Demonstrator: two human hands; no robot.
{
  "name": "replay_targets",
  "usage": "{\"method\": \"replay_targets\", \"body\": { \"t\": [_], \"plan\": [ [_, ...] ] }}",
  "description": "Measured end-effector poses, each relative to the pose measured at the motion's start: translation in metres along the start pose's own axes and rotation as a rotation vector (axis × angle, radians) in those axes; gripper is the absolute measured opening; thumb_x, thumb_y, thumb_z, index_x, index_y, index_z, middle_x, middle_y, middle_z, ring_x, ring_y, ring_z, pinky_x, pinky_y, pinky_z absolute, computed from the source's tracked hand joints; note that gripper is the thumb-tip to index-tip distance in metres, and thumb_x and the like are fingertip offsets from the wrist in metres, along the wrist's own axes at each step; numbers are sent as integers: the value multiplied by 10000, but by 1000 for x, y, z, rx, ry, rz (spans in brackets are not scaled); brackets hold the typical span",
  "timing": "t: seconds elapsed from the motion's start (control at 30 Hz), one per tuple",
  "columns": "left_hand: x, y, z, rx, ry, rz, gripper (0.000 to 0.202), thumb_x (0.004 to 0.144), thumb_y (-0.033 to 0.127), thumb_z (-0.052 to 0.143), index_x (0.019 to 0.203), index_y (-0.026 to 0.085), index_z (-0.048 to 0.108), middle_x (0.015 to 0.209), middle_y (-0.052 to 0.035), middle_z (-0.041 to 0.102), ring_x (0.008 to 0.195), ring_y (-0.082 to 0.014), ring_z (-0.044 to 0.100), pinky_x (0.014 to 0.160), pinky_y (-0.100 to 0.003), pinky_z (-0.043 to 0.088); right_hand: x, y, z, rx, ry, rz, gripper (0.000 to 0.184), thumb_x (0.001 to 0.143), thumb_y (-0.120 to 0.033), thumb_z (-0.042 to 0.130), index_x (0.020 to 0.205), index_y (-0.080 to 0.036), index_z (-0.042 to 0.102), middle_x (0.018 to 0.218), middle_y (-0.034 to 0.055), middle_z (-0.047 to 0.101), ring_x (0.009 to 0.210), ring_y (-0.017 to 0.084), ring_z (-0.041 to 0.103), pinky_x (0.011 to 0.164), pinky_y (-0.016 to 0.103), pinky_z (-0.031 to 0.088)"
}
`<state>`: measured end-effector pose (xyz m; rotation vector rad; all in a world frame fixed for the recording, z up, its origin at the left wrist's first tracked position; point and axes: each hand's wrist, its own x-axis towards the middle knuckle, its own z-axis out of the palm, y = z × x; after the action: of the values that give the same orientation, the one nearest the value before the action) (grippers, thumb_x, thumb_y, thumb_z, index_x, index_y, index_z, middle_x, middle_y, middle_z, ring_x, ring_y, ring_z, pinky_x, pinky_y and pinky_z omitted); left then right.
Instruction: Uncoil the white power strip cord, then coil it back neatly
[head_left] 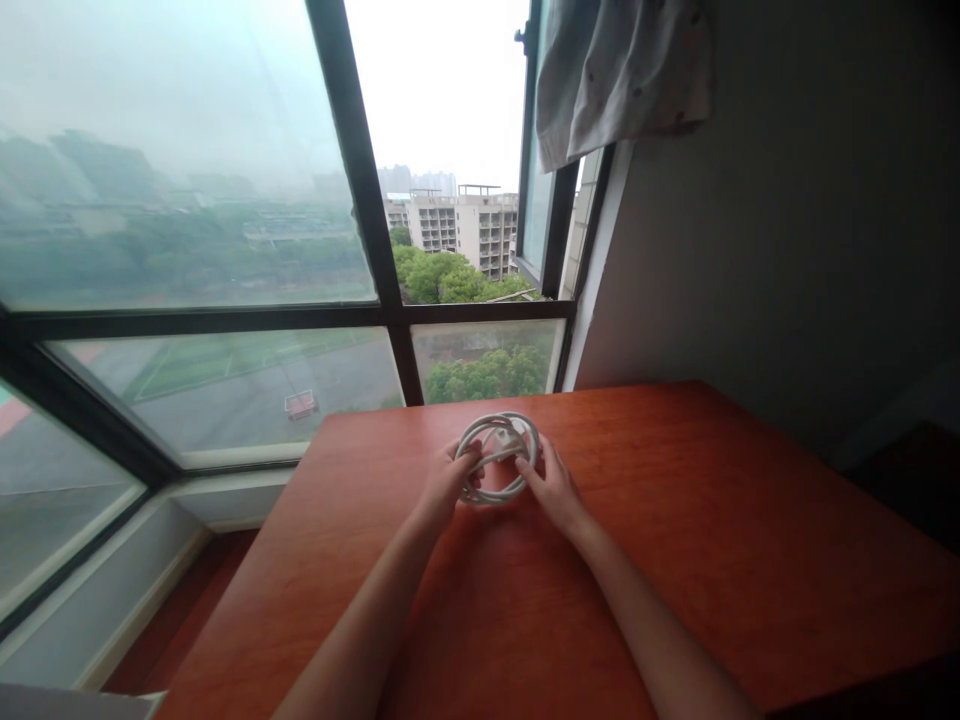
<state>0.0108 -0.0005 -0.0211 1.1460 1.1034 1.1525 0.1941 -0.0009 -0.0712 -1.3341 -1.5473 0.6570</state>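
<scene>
A white cable (496, 497) is wound into a round coil of several loops, held up over the far part of the table. A pale, blocky plug or connector (508, 438) shows inside the ring near its top; its exact kind is too small to tell. My left hand (459, 472) grips the left side of the coil, fingers curled round the loops. On the opposite side my right hand (549, 480) holds the loops, its thumb lying across the front and the other fingers partly hidden behind.
The reddish-brown wooden table (675, 560) spreads beneath both arms. Beyond its far edge stand dark-framed windows (397, 315), with one pane (536, 230) swung open. A light curtain (622, 80) hangs at the upper right, beside a grey wall (772, 230).
</scene>
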Motion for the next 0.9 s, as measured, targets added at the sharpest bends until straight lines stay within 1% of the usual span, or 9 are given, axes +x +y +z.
{"method": "replay_targets", "body": {
  "t": [0.07, 0.17, 0.3, 0.43, 0.5, 0.6, 0.67, 0.77, 0.9],
  "plan": [
    [-5, 0, 9, -67, -81, -50, 422, 739, 543, 660, 826, 149, 535, 546, 25, 551, 436, -90, 482, 426, -187, 370, 1, 3, -1, -23, 29, 25, 508, 770, -351, 626, 1249, -208, 535, 1128, 89, 649, 1060, 239, 601, 920, 372, 484],
    [-10, 1, 19, -88, -152, -73, 444, 731, 540, 670, 895, 150, 536, 532, 31, 553, 425, -95, 487, 420, -185, 370, 4, 9, -1, -32, 55, 65, 516, 714, -259, 634, 1219, -217, 539, 1091, 74, 659, 1036, 236, 605, 914, 378, 481],
    [-13, 2, 24, -2, -142, -62, 427, 739, 519, 670, 914, 149, 547, 539, 18, 576, 442, -106, 517, 441, -191, 398, 7, 15, -3, -38, 71, 134, 466, 702, -252, 607, 1163, -218, 551, 1035, 52, 678, 951, 219, 630, 862, 353, 497],
    [-10, -2, 23, 90, -127, -7, 382, 782, 493, 634, 927, 146, 573, 561, 10, 582, 461, -110, 529, 453, -193, 405, 9, 18, -4, -14, 54, 167, 417, 696, -289, 606, 1106, -215, 575, 944, 28, 697, 846, 201, 649, 781, 318, 512],
    [-7, -6, 20, 153, -93, 91, 365, 810, 471, 606, 980, 148, 591, 619, -3, 605, 504, -122, 559, 487, -208, 431, 9, 20, -3, 14, 41, 170, 406, 695, -290, 605, 1094, -219, 586, 921, 18, 703, 822, 196, 656, 755, 307, 514],
    [-4, -12, 17, 305, 40, 300, 328, 849, 389, 568, 1104, 183, 579, 803, -33, 666, 658, -154, 632, 613, -244, 484, 7, 20, -3, 58, 30, 176, 412, 711, -316, 609, 1111, -221, 593, 914, 18, 711, 807, 199, 665, 728, 302, 514],
    [-3, -15, 16, 399, 121, 402, 326, 858, 336, 558, 1158, 209, 558, 929, -51, 683, 783, -177, 656, 702, -267, 497, 6, 19, -3, 62, 38, 169, 429, 712, -354, 629, 1117, -215, 601, 906, 24, 716, 796, 208, 666, 709, 303, 513],
    [-2, -16, 14, 491, 167, 451, 357, 847, 336, 583, 1184, 223, 552, 1001, -64, 682, 833, -188, 657, 727, -279, 498, 5, 15, -4, 43, 54, 152, 409, 693, -380, 661, 1064, -208, 633, 891, 30, 721, 793, 215, 660, 702, 301, 510],
    [0, -13, 6, 560, 177, 471, 434, 812, 390, 638, 1203, 225, 551, 998, -67, 684, 806, -188, 651, 688, -271, 493, 6, 12, -3, 131, 38, 151, 399, 653, -270, 658, 1046, -204, 646, 914, 25, 722, 808, 203, 654, 730, 293, 511]
  ]
}}
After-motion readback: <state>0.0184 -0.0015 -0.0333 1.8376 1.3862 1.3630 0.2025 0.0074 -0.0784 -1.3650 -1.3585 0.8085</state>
